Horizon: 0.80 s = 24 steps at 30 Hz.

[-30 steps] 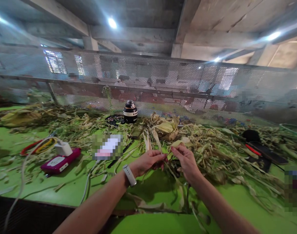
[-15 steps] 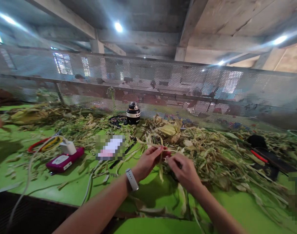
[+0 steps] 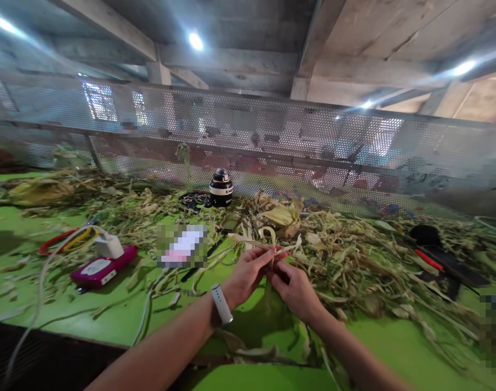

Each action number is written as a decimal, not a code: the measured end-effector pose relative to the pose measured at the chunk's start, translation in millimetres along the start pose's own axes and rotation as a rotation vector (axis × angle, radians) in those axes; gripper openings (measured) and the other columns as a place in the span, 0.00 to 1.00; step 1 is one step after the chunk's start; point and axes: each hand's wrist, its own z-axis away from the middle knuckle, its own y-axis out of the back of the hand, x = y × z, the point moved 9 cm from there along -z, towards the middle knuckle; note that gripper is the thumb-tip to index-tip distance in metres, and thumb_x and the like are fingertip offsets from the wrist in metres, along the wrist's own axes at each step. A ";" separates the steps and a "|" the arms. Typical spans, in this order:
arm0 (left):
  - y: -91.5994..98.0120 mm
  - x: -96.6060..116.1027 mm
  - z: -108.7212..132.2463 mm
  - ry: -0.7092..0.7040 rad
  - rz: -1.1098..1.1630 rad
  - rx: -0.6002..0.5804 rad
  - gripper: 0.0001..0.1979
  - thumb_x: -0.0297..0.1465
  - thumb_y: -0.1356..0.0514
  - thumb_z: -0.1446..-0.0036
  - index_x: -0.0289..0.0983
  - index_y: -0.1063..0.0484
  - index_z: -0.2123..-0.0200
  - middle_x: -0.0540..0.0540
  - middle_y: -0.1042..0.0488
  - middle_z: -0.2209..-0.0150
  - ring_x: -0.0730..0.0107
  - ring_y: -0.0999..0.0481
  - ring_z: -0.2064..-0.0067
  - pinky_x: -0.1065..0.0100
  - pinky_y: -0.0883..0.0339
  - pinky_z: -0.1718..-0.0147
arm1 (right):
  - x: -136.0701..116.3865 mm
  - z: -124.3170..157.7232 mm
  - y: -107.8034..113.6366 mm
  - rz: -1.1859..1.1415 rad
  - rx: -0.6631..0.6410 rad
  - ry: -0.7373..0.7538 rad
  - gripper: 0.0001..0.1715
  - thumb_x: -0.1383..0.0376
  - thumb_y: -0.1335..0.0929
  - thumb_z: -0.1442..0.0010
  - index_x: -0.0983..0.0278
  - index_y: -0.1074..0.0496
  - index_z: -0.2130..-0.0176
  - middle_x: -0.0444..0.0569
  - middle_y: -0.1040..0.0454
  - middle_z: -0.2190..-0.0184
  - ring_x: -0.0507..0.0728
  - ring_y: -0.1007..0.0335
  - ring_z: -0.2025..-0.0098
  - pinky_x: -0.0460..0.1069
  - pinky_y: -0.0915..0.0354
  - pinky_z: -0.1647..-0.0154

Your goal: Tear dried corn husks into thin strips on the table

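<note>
Near the middle of the green table, my left hand (image 3: 248, 274) pinches pale dried husk strips (image 3: 268, 237) between thumb and fingers. A white watch band circles that wrist. Close against it, my right hand (image 3: 292, 285) is closed on the same strips, its fingertips meeting the left ones. Strip ends stick up and out above the fingers, and part of one hangs below them. Fingers partly hide where the strips cross. Just behind both hands lies a heap of dried husks (image 3: 283, 214), with more strips spreading to the right.
A magenta power strip (image 3: 103, 269) with a white plug and cable lies left, beside a blurred-out phone-like object (image 3: 185, 247). A black jar (image 3: 221, 189) stands at the back before a perforated metal screen (image 3: 240, 125). Black tools with a red part (image 3: 429, 259) lie right.
My right hand has come in closer to the left, fingers now meeting at the strips. A strip loops upward above the fingertips. The view has shifted slightly.
</note>
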 end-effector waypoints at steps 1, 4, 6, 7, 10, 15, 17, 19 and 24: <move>-1.3 -0.3 0.4 -0.001 0.003 -0.014 0.11 0.32 0.33 0.58 0.34 0.25 0.69 0.44 0.22 0.65 0.64 0.25 0.56 0.65 0.37 0.52 | 2.5 0.0 -1.9 -0.025 -0.008 -0.012 0.09 0.65 0.38 0.45 0.63 0.37 0.76 0.42 0.37 0.79 0.51 0.43 0.76 0.45 0.45 0.75; -3.0 -0.8 0.9 -0.019 -0.038 -0.032 0.11 0.33 0.34 0.55 0.33 0.25 0.68 0.43 0.22 0.66 0.65 0.25 0.58 0.65 0.37 0.52 | 9.6 -0.4 -3.9 -0.095 -0.012 -0.046 0.06 0.65 0.38 0.47 0.63 0.36 0.75 0.42 0.36 0.77 0.51 0.42 0.74 0.45 0.44 0.73; -1.6 0.3 0.5 -0.047 -0.074 -0.019 0.11 0.34 0.35 0.54 0.33 0.25 0.67 0.43 0.22 0.67 0.65 0.24 0.58 0.66 0.37 0.53 | 11.1 -0.7 -5.0 -0.127 -0.031 -0.054 0.07 0.65 0.38 0.47 0.63 0.37 0.75 0.43 0.36 0.76 0.52 0.42 0.73 0.46 0.44 0.72; -0.6 1.4 0.1 -0.063 -0.080 -0.011 0.11 0.34 0.35 0.55 0.33 0.25 0.68 0.43 0.22 0.67 0.65 0.24 0.58 0.66 0.36 0.53 | 10.3 -0.9 -5.5 -0.142 -0.044 -0.052 0.07 0.64 0.38 0.47 0.63 0.37 0.76 0.43 0.36 0.77 0.51 0.42 0.73 0.45 0.44 0.73; 1.8 1.3 -1.2 -0.048 -0.058 0.009 0.11 0.34 0.34 0.57 0.34 0.24 0.69 0.44 0.22 0.66 0.65 0.25 0.57 0.67 0.36 0.54 | 7.9 -0.5 -8.9 -0.242 -0.101 -0.074 0.11 0.61 0.37 0.46 0.63 0.38 0.77 0.41 0.39 0.79 0.50 0.44 0.76 0.45 0.46 0.75; 6.0 2.8 -1.5 0.035 -0.038 0.065 0.12 0.34 0.32 0.61 0.34 0.25 0.71 0.45 0.22 0.70 0.67 0.24 0.62 0.71 0.34 0.63 | 10.0 4.1 -20.1 -0.468 -0.220 -0.222 0.18 0.54 0.35 0.46 0.63 0.41 0.78 0.37 0.44 0.83 0.47 0.49 0.81 0.44 0.50 0.80; 7.2 5.7 -1.5 0.041 -0.054 0.081 0.13 0.33 0.31 0.62 0.32 0.25 0.71 0.45 0.23 0.72 0.69 0.24 0.66 0.73 0.35 0.68 | 10.1 4.4 -18.9 -0.487 -0.215 -0.242 0.19 0.53 0.34 0.48 0.63 0.41 0.78 0.37 0.44 0.84 0.47 0.50 0.82 0.44 0.51 0.81; 8.7 7.9 -1.9 0.037 -0.060 0.095 0.13 0.32 0.31 0.62 0.32 0.25 0.72 0.45 0.23 0.74 0.70 0.25 0.68 0.75 0.36 0.72 | 10.1 4.2 -18.0 -0.494 -0.215 -0.252 0.20 0.52 0.33 0.49 0.63 0.41 0.78 0.36 0.44 0.84 0.46 0.50 0.82 0.43 0.52 0.81; 15.4 5.3 -4.2 0.041 -0.021 0.134 0.10 0.29 0.31 0.61 0.32 0.25 0.72 0.47 0.24 0.73 0.73 0.26 0.69 0.76 0.36 0.72 | 13.4 5.6 -20.9 -0.475 -0.228 -0.287 0.22 0.50 0.32 0.50 0.64 0.41 0.79 0.36 0.44 0.85 0.46 0.50 0.83 0.43 0.52 0.82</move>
